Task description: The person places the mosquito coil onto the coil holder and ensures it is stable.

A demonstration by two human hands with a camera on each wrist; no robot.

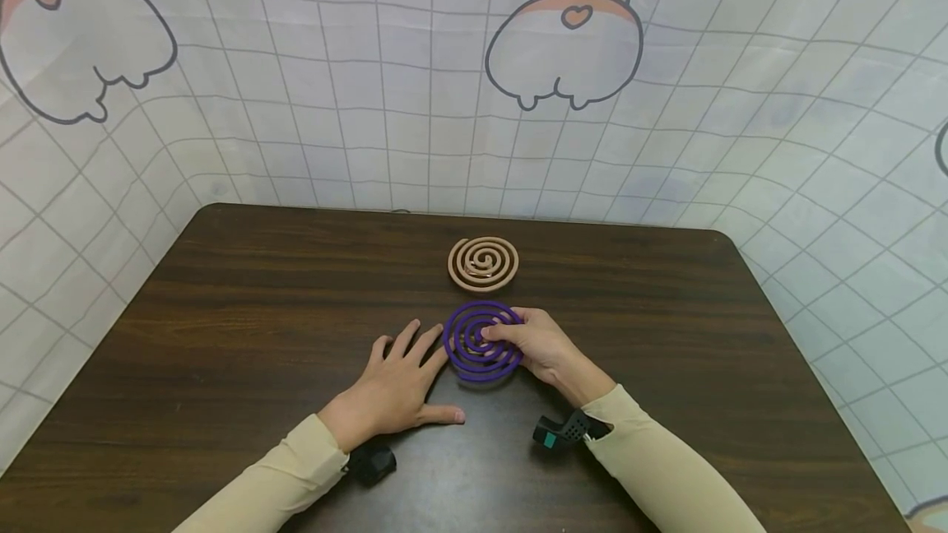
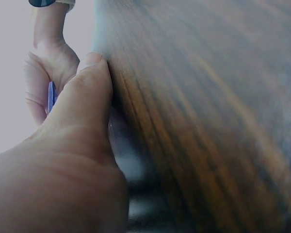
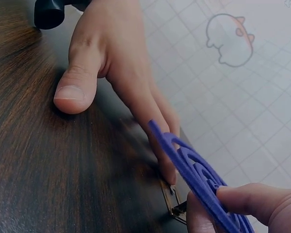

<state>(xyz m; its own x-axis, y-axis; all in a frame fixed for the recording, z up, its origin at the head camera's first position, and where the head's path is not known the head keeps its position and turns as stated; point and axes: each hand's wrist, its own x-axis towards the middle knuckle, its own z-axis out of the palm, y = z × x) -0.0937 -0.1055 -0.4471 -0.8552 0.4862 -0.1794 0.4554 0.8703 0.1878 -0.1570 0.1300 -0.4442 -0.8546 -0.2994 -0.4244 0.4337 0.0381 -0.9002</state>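
Observation:
My right hand [image 1: 546,349] pinches a purple mosquito coil [image 3: 186,177], its thumb near the spiral's centre. The coil is tilted in the right wrist view. My left hand [image 1: 387,391] lies on the table with fingers spread and straight, fingertips right at the coil's left edge in the head view. A small gold-coloured metal frame [image 3: 168,204] stands low beside the coil, with a left fingertip on it in the right wrist view. Beyond, a tan mosquito coil [image 1: 486,260] lies flat, with a small shiny piece near its middle.
The dark wood-grain table [image 1: 259,294] has rounded far corners. White grid-patterned cloth [image 1: 385,89] with cartoon animals hangs behind it and at the sides. Black camera mounts [image 1: 373,465] sit on both wrists.

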